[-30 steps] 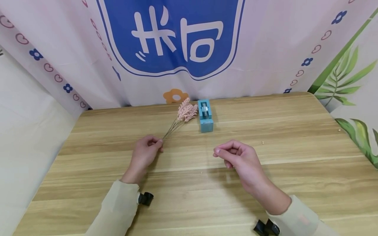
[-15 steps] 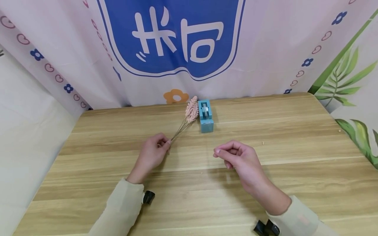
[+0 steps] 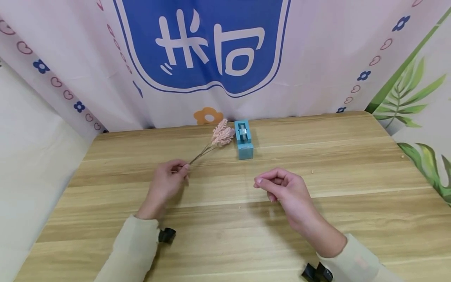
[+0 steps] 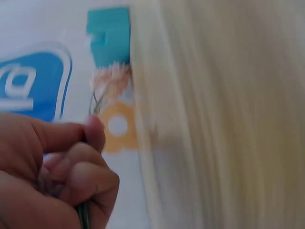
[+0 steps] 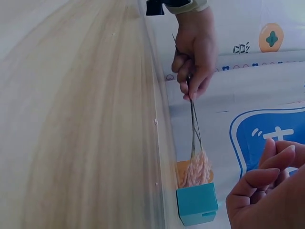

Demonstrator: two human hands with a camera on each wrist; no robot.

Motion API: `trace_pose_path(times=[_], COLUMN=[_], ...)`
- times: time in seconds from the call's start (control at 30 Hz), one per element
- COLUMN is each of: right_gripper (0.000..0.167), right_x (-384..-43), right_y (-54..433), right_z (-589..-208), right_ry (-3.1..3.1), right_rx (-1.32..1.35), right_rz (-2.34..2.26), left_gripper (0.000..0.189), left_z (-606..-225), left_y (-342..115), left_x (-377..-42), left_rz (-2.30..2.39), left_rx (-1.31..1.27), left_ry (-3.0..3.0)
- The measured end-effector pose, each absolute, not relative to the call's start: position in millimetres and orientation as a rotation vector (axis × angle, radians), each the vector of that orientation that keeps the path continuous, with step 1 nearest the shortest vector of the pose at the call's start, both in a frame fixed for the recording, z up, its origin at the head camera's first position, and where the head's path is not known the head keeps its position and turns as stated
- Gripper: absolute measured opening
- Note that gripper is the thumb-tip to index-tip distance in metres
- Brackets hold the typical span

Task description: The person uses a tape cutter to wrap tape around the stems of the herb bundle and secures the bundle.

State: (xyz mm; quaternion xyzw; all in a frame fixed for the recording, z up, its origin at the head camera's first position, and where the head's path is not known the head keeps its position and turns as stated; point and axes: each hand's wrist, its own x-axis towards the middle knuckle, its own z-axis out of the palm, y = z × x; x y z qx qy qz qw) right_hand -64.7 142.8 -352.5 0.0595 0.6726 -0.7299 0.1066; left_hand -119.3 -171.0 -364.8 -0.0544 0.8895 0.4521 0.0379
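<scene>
A bunch of pink artificial flowers (image 3: 222, 134) on thin stems is pinched by my left hand (image 3: 169, 178), heads pointing away toward the back of the table. In the right wrist view the stems (image 5: 193, 125) run through the left hand (image 5: 194, 59), and their ends stick out behind it. Just right of the flower heads stands a blue tape dispenser (image 3: 244, 140) with a clear roll. My right hand (image 3: 287, 192) is raised over the table, thumb tip against its curled fingers. In the right wrist view, the right hand (image 5: 271, 183) shows no object; I cannot tell whether clear tape is there.
The wooden table (image 3: 352, 156) ends at a printed cloth backdrop (image 3: 317, 58) close behind the dispenser. Tiny crumbs (image 3: 312, 171) lie on the tabletop. Green leaf prints (image 3: 405, 102) cover the right wall.
My left hand moved the flowers right, toward the dispenser, then back left; the bunched heads have spread apart again. The right hand stayed in place.
</scene>
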Motion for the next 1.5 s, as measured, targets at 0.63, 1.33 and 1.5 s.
trace_pose_path(times=[0.63, 1.33, 1.5], right_gripper=[0.006, 0.008, 0.009], right_x=[-68, -72, -72], right_y=[146, 140, 143], right_z=[-352, -358, -358], right_ry=[2.016, 2.0, 2.006], right_rx=[0.174, 0.09, 0.092], right_rz=[-2.141, -2.211, -2.215], left_gripper=[0.033, 0.02, 0.022], left_z=[-376, -362, -352], left_y=[-263, -62, -64], left_x=[-111, -168, -165], left_rz=[1.155, 1.486, 1.488], left_rx=[0.183, 0.168, 0.145], left_ry=[2.392, 2.033, 2.0])
